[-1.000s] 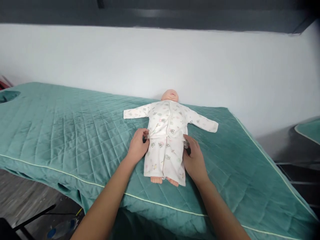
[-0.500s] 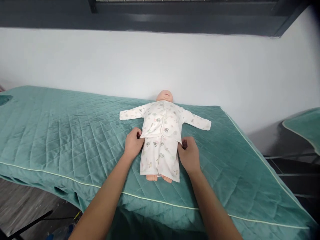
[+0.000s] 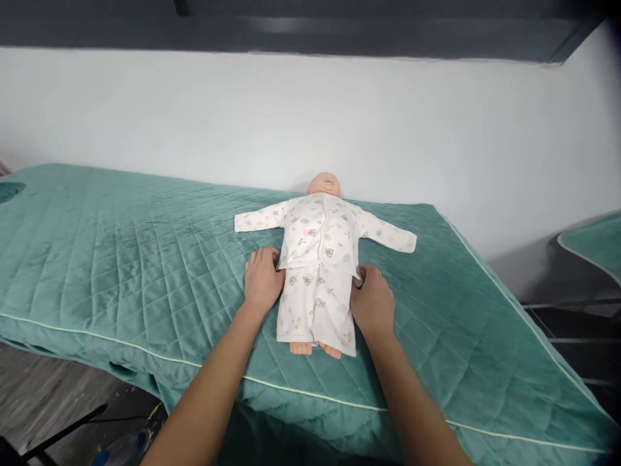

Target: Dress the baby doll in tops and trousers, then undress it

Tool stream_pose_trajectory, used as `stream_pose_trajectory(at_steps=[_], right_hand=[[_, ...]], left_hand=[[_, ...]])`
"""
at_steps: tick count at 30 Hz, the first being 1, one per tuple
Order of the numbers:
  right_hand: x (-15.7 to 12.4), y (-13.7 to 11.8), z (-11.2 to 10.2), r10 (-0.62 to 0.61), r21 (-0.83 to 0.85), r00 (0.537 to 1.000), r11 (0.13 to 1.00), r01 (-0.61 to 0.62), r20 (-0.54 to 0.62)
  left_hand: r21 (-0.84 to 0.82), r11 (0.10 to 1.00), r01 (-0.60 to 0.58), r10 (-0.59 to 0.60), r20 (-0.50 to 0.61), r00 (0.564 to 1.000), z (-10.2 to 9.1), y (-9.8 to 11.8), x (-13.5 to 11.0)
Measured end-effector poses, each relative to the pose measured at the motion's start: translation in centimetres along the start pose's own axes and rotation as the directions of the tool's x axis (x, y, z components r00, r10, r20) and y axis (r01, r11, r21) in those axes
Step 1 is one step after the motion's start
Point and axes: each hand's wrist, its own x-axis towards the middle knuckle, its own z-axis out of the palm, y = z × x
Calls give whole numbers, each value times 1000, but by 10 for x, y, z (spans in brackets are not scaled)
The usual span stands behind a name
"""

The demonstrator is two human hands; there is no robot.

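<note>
A baby doll [image 3: 329, 184] lies on its back on a green quilted bed cover [image 3: 160, 272], its arms spread sideways and its feet toward me. It wears a white printed long-sleeved shirt [image 3: 317, 230] and matching pants [image 3: 313, 304], with the toes showing below the cuffs. At the doll's waist on the left, my left hand [image 3: 263, 281] is closed with its fingers curled against the clothes by the shirt hem. My right hand [image 3: 373, 301] is closed at the opposite hip, by the shirt's lower corner. Both hands' fingertips are partly hidden, as are the doll's hands inside the sleeves.
Behind the bed rises a white wall [image 3: 291, 116] with a dark ledge [image 3: 310, 35] above. The cover's piped front edge [image 3: 310, 396] runs below my forearms. At right stands another green-covered surface [image 3: 596, 246]; a plastic bottle [image 3: 123, 448] lies on the floor at lower left.
My left hand has turned flatter, with its back more upward, beside the doll's waist. My right hand stays at the hip. The whole view has shifted slightly; the doll lies as before.
</note>
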Motion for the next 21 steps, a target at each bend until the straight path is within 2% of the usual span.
stream_pose_trajectory(at_steps=[4, 7, 11, 15, 18, 21], right_hand=[[6, -11, 0, 14, -123, 999, 992, -7, 49], [11, -15, 3, 19, -113, 996, 994, -9, 83], [14, -14, 6, 3, 9, 996, 1000, -4, 90], [14, -9, 6, -48, 220, 996, 975, 31, 74], [14, -6, 6, -34, 345, 997, 938, 8, 71], [14, -5, 8, -8, 355, 998, 935, -13, 57]], left_hand=[[159, 987, -14, 6, 53, 999, -2, 4, -3], [228, 971, -79, 58, 98, 994, -4, 7, -5], [263, 954, -142, 105, 147, 983, -2, 12, 2], [212, 957, -196, 159, 181, 971, 5, 18, 10], [170, 965, -202, 174, 165, 971, 8, 18, 11], [163, 965, -205, 184, 134, 974, 7, 16, 9]])
